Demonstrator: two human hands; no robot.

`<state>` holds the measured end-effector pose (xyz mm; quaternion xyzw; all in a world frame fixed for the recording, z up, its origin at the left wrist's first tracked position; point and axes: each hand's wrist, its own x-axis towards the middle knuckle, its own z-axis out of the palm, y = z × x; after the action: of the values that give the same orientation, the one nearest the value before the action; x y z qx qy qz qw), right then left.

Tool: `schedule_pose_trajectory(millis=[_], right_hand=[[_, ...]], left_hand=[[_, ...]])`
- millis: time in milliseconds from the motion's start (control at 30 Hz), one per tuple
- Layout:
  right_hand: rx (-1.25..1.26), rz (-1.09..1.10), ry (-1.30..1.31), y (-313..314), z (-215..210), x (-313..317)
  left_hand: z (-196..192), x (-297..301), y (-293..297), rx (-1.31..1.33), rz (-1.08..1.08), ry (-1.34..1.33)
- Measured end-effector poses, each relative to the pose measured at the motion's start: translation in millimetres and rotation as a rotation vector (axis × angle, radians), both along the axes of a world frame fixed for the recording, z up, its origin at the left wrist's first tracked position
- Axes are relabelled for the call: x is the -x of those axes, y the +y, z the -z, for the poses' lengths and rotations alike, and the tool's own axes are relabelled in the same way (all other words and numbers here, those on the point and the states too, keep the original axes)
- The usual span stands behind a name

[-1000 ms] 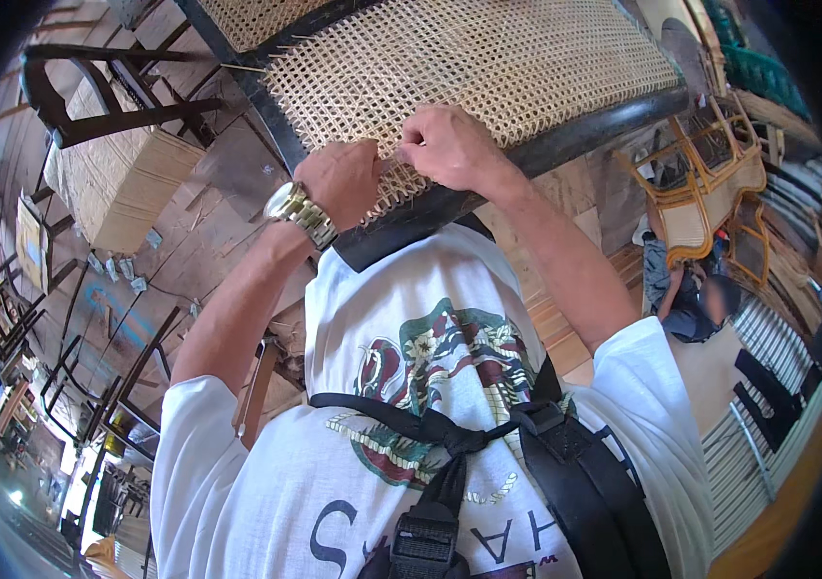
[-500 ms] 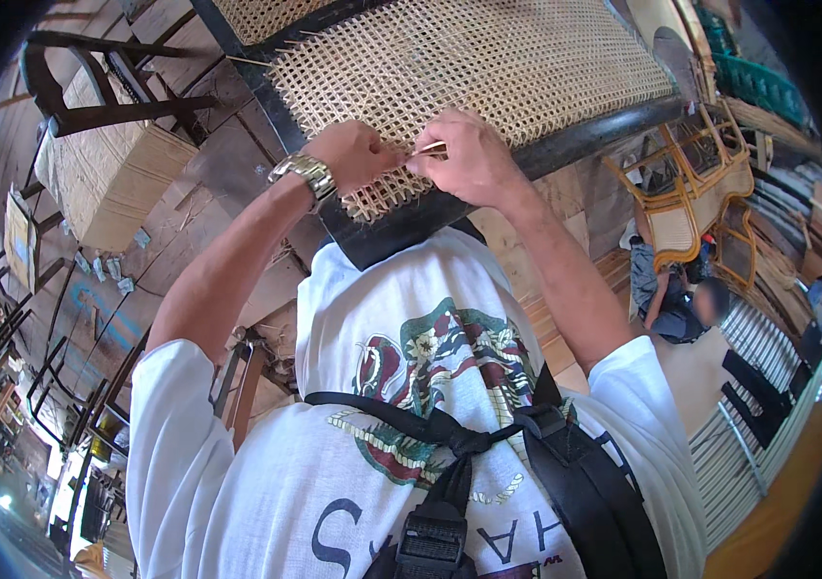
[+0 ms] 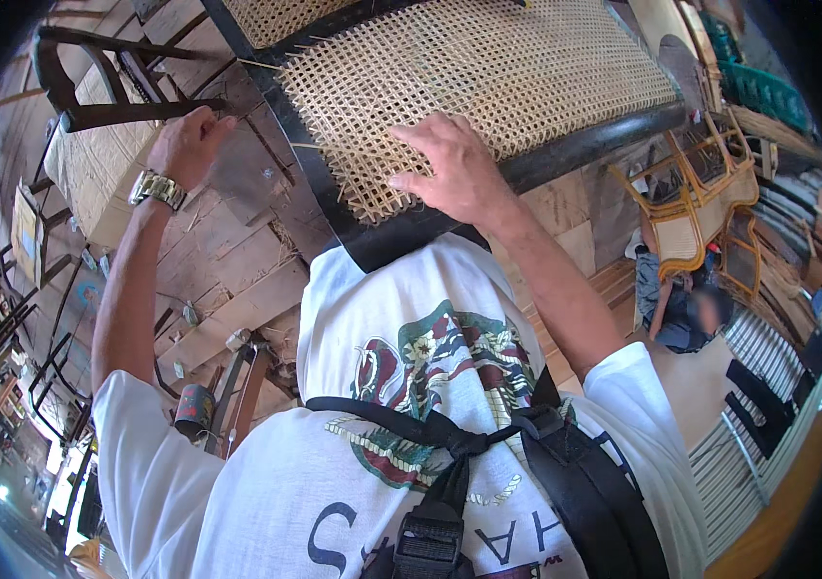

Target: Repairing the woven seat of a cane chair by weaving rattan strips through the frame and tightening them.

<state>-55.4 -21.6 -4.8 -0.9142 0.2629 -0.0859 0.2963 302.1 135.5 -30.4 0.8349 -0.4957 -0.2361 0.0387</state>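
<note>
A woven cane seat panel (image 3: 488,77) in a black wooden frame (image 3: 382,236) lies in front of me. My right hand (image 3: 449,169) rests flat on the weave near its front edge, fingers spread. My left hand (image 3: 189,145), with a metal watch on the wrist, is pulled out to the left of the frame. It pinches a thin cane strand (image 3: 309,147) that runs taut from the weave to its fingers.
A dark wooden chair (image 3: 111,87) with a pale cushion stands at the left on a plank floor. Yellow cane chair frames (image 3: 691,203) stand at the right, with a person seated beside them. More frames lean at the far left.
My left hand has moved away from the panel's front edge to the left, drawing the cane strand out. My right hand has flattened onto the weave.
</note>
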Motion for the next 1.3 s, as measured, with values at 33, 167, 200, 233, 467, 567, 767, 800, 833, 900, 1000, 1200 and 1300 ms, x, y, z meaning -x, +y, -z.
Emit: schedule_pose_trajectory(millis=[33, 167, 200, 233, 467, 567, 767, 800, 833, 900, 1000, 1200, 1300], right_hand=[[0.000, -0.002, 0.000, 1, 3, -3], [-0.025, -0.112, -0.024, 0, 16, -20], [-0.581, -0.002, -0.155, -3, 14, -25], [-1.137, 0.119, -0.279, -5, 9, -29], [-0.286, 0.142, 0.138, -35, 5, -16], [-0.278, 0.102, 0.150, -35, 3, -16], [-0.214, 0.120, 0.073, -33, -7, -14], [-0.213, 0.129, 0.075, -33, -7, -14], [-0.211, 0.136, 0.076, -33, -8, -15], [-0.212, 0.114, 0.078, -32, -9, -16], [-0.191, 0.082, 0.088, -34, 0, -15], [-0.289, 0.055, 0.223, -39, 13, -14], [-0.254, 0.075, 0.251, -26, 18, -16]], left_hand=[[1, 8, 0, 0.000, -0.002, 0.000], [-13, 86, -18, 0.164, -0.053, 0.306], [-13, 101, -22, 0.124, -0.055, 0.359], [-15, 115, -28, 0.125, -0.062, 0.360], [-13, 155, -60, -0.048, 0.173, 0.429], [-15, 161, -75, -0.136, 0.278, 0.361], [-31, 172, -102, -0.333, 0.482, 0.109], [-34, 175, -104, -0.341, 0.464, 0.085], [-33, 177, -106, -0.343, 0.461, 0.083], [-25, 179, -110, -0.370, 0.512, 0.086], [-21, 186, -97, -0.284, 0.404, 0.140], [-29, 214, -59, -0.088, 0.029, 0.163], [-25, 215, -57, -0.071, 0.034, 0.168]])
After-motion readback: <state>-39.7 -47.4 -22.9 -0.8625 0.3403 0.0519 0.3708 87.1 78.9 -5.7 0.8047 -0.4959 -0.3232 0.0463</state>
